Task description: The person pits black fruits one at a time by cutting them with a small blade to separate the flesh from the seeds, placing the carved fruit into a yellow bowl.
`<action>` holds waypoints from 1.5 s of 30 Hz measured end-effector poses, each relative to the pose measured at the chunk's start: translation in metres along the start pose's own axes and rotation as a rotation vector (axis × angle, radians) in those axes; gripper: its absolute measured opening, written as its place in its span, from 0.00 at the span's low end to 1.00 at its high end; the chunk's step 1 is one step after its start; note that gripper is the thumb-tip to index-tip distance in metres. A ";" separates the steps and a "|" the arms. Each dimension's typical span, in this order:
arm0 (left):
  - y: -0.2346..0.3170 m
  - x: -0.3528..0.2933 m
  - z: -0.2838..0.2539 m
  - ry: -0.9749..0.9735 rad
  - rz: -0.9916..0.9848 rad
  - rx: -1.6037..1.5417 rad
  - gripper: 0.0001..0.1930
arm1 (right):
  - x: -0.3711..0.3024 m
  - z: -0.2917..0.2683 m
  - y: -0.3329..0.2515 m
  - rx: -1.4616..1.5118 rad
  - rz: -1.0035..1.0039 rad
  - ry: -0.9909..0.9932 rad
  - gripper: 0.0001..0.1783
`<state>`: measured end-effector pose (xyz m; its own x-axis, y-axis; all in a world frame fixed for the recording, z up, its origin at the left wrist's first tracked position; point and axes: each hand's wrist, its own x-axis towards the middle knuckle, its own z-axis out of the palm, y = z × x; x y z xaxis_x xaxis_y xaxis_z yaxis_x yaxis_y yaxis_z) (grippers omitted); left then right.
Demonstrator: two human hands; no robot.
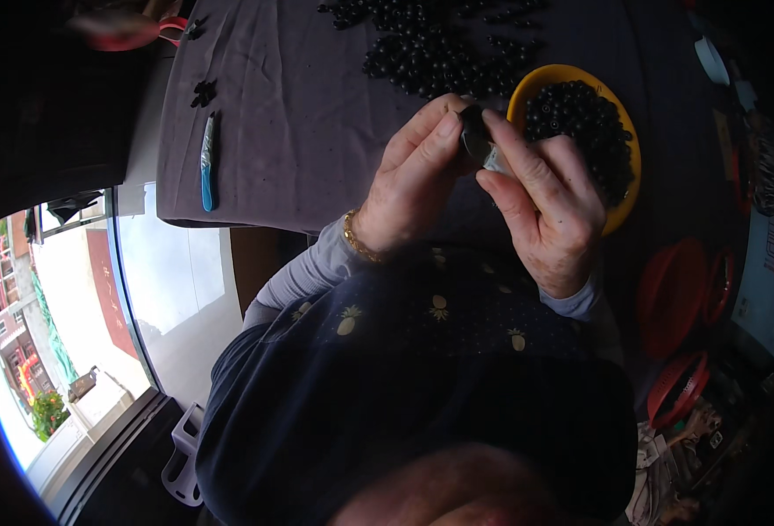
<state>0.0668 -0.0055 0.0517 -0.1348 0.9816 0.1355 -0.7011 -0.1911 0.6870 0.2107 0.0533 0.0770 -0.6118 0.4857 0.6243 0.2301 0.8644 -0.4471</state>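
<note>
Pinching small dark piece (472,140) in left fingers (437,142), upper centre of frame, with right fingers (527,162) by pale bit (494,160), grip there unclear. Probably light, stiff; best held by rim.

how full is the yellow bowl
Holding plenty: small black pieces spread across most of the yellow bowl, leaving mainly its rim bare; their depth I cannot tell.

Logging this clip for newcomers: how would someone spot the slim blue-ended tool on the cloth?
Find the big dark cloth. Near its left edge, just below a small clump of black bits in the picture, lies a slim pointed tool. Its bright blue lower end sets it apart.
</note>
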 end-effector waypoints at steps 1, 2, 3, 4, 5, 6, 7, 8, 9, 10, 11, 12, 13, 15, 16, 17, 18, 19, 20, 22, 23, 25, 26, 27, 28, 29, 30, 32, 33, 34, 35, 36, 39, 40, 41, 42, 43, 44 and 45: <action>0.000 0.000 -0.001 0.000 -0.002 0.000 0.12 | -0.001 0.001 0.000 0.000 0.002 0.001 0.21; -0.001 0.000 -0.001 0.003 0.001 -0.014 0.12 | -0.003 0.004 0.001 -0.002 0.009 0.006 0.21; -0.002 -0.001 -0.002 0.008 0.004 -0.027 0.12 | -0.004 0.005 0.001 -0.003 0.017 0.011 0.21; -0.003 -0.002 -0.003 0.009 0.002 -0.027 0.12 | -0.002 0.005 0.000 -0.002 0.018 0.011 0.21; -0.004 -0.005 -0.004 0.010 0.002 0.039 0.12 | 0.000 0.005 -0.001 0.007 0.042 0.017 0.21; -0.005 -0.006 -0.005 0.010 0.001 0.104 0.12 | 0.002 0.005 -0.002 0.015 0.066 0.023 0.21; -0.005 -0.006 -0.002 0.010 0.001 0.104 0.12 | 0.002 0.007 -0.002 0.015 0.066 0.023 0.21; -0.004 -0.005 0.004 0.023 -0.003 0.026 0.13 | 0.001 0.009 -0.001 0.091 0.110 0.034 0.20; -0.004 -0.005 0.007 0.038 -0.008 -0.053 0.13 | 0.001 0.010 -0.001 0.166 0.155 0.045 0.20; -0.004 -0.004 0.006 0.039 -0.007 -0.054 0.13 | 0.001 0.011 0.000 0.167 0.155 0.043 0.20; -0.004 -0.002 0.004 -0.002 -0.003 -0.087 0.13 | 0.001 0.012 0.001 0.162 0.167 0.067 0.21; -0.003 0.000 0.003 -0.042 0.005 -0.118 0.14 | 0.002 0.012 0.002 0.159 0.177 0.091 0.22; -0.004 0.000 0.000 -0.040 0.008 -0.117 0.14 | 0.002 0.011 0.002 0.162 0.174 0.090 0.22; -0.007 0.000 -0.006 -0.033 0.015 -0.111 0.15 | 0.000 0.010 0.002 0.104 0.110 0.090 0.22; -0.007 0.000 -0.006 -0.033 0.015 -0.112 0.15 | -0.001 0.007 0.002 0.103 0.111 0.090 0.22; -0.007 -0.001 -0.006 0.001 0.017 -0.088 0.15 | -0.001 0.002 0.001 0.075 0.075 0.026 0.21; -0.006 -0.001 -0.005 0.034 0.021 -0.062 0.15 | -0.001 0.000 0.000 0.047 0.038 -0.036 0.19; -0.006 0.000 -0.004 0.034 0.021 -0.062 0.15 | -0.002 0.000 0.000 0.047 0.037 -0.036 0.19; -0.005 0.000 -0.004 0.038 0.017 -0.057 0.15 | -0.002 0.001 0.000 0.043 0.033 -0.034 0.20; -0.005 -0.001 -0.004 0.043 0.012 -0.053 0.15 | -0.003 0.001 -0.002 0.039 0.030 -0.034 0.20; -0.005 -0.002 -0.003 0.055 0.012 -0.048 0.15 | -0.002 0.000 -0.003 0.026 0.025 -0.036 0.20; -0.003 -0.001 -0.003 0.065 0.017 -0.039 0.14 | -0.001 0.001 -0.003 0.014 0.013 -0.036 0.20; -0.003 -0.002 -0.003 0.065 0.014 -0.048 0.14 | -0.002 0.004 -0.003 0.022 0.020 -0.020 0.20; -0.003 -0.003 -0.003 0.066 0.009 -0.059 0.14 | -0.003 0.005 -0.004 0.030 0.030 -0.005 0.20; -0.004 -0.004 -0.003 0.067 0.008 -0.060 0.14 | -0.003 0.004 -0.005 0.030 0.031 -0.006 0.20; -0.004 -0.004 -0.003 0.063 0.015 -0.046 0.14 | -0.002 0.003 -0.005 0.012 0.029 -0.015 0.20; -0.005 -0.003 -0.003 0.056 0.022 -0.031 0.14 | -0.001 0.002 -0.006 -0.008 0.026 -0.022 0.20; -0.006 -0.003 -0.005 0.037 0.027 -0.034 0.14 | -0.001 0.005 -0.005 0.009 0.026 0.000 0.20; -0.006 -0.004 -0.006 0.021 0.035 -0.036 0.14 | -0.001 0.007 -0.004 0.030 0.022 0.019 0.21; -0.005 -0.004 -0.006 0.022 0.036 -0.036 0.14 | 0.000 0.005 -0.005 0.030 0.022 0.019 0.21; -0.005 -0.005 -0.006 0.023 0.031 -0.032 0.14 | 0.001 0.002 -0.005 0.017 0.018 -0.008 0.20; -0.005 -0.005 -0.006 0.024 0.026 -0.028 0.14 | 0.001 0.000 -0.005 0.004 0.014 -0.035 0.20; -0.004 -0.004 -0.005 0.028 0.022 -0.052 0.14 | -0.001 0.002 -0.008 0.018 0.057 -0.027 0.20; -0.005 -0.004 -0.006 0.029 0.021 -0.053 0.14 | -0.001 0.002 -0.007 0.018 0.058 -0.029 0.20; -0.006 -0.004 -0.008 0.014 0.029 -0.053 0.14 | 0.000 0.000 -0.005 0.011 0.027 -0.031 0.20; -0.007 -0.003 -0.009 -0.003 0.037 -0.053 0.14 | 0.000 0.000 -0.004 0.005 -0.003 -0.033 0.21; -0.007 -0.003 -0.009 -0.002 0.036 -0.054 0.14 | -0.001 0.000 -0.004 0.004 -0.002 -0.033 0.21; -0.007 -0.003 -0.009 0.003 0.027 -0.049 0.15 | -0.002 0.001 -0.005 0.004 0.015 -0.036 0.21; -0.007 -0.003 -0.009 0.008 0.019 -0.044 0.15 | -0.003 0.001 -0.005 0.005 0.031 -0.040 0.21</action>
<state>0.0654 -0.0067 0.0400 -0.1540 0.9778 0.1418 -0.7288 -0.2093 0.6520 0.2103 0.0474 0.0767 -0.6339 0.5067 0.5843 0.2454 0.8483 -0.4693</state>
